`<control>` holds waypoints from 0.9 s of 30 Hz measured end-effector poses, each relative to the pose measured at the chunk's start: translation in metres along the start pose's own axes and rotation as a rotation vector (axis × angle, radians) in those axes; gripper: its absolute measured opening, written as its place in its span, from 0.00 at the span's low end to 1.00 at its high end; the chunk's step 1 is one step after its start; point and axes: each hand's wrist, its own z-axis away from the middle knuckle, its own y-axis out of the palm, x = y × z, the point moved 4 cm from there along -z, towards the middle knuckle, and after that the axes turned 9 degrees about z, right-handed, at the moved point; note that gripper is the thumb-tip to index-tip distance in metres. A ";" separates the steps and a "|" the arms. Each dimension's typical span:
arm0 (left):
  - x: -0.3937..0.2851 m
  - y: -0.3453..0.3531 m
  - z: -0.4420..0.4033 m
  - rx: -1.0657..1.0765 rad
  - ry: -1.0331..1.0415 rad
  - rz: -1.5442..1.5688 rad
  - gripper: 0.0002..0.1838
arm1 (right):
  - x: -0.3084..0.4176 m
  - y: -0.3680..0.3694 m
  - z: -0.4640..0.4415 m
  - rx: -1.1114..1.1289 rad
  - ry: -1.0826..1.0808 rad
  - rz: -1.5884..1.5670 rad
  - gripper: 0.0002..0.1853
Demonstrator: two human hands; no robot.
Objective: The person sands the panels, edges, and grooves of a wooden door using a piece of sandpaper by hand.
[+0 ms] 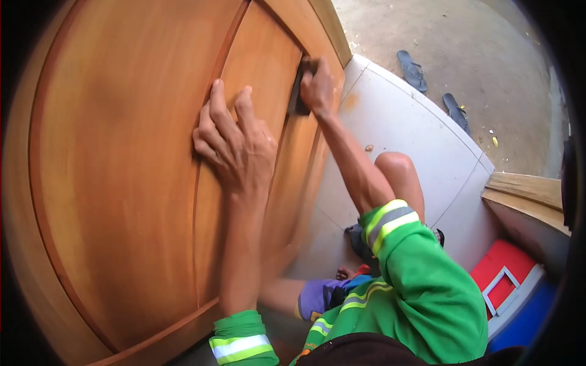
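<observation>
A varnished brown wooden door (131,158) with raised panels and grooves fills the left side of the head view. My left hand (238,143) rests on its narrow middle panel, fingers spread and holding nothing. Farther up, near the door's edge, my right hand (319,90) is closed around a dark, flat, rectangular block (298,91). The block lies against the wood along a groove beside the panel. Its exact kind cannot be made out, and my fingers hide part of it. Both my forearms come out of green sleeves with reflective bands.
Pale floor tiles (409,122) lie right of the door, with a bent knee (395,163) above them. Two dark flip-flops (412,70) lie on the ground beyond. A red, white and blue cooler-like box (503,268) stands at lower right, near a wooden frame piece (525,189).
</observation>
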 end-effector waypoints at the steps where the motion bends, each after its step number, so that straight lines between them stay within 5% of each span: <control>1: -0.001 0.007 -0.005 -0.051 0.014 -0.013 0.19 | 0.006 -0.005 0.019 -0.061 -0.081 0.020 0.12; 4: -0.007 0.005 -0.006 -0.031 -0.034 -0.012 0.19 | -0.010 -0.001 0.027 0.000 -0.136 0.006 0.12; 7: -0.003 0.013 0.002 -0.070 0.032 -0.040 0.18 | 0.003 0.000 -0.023 0.068 0.060 0.091 0.13; 12: -0.007 0.009 -0.011 -0.029 -0.041 -0.056 0.17 | 0.013 -0.011 0.016 0.195 -0.212 0.287 0.12; 17: -0.010 -0.001 -0.013 0.050 -0.072 0.002 0.17 | 0.015 0.004 -0.037 0.133 -0.089 0.371 0.12; 21: -0.012 0.000 -0.013 0.059 -0.105 -0.007 0.16 | 0.010 -0.007 0.004 0.155 -0.222 0.354 0.12; 27: -0.011 -0.001 -0.011 0.023 -0.084 -0.016 0.13 | 0.000 -0.006 0.007 0.108 -0.100 0.327 0.13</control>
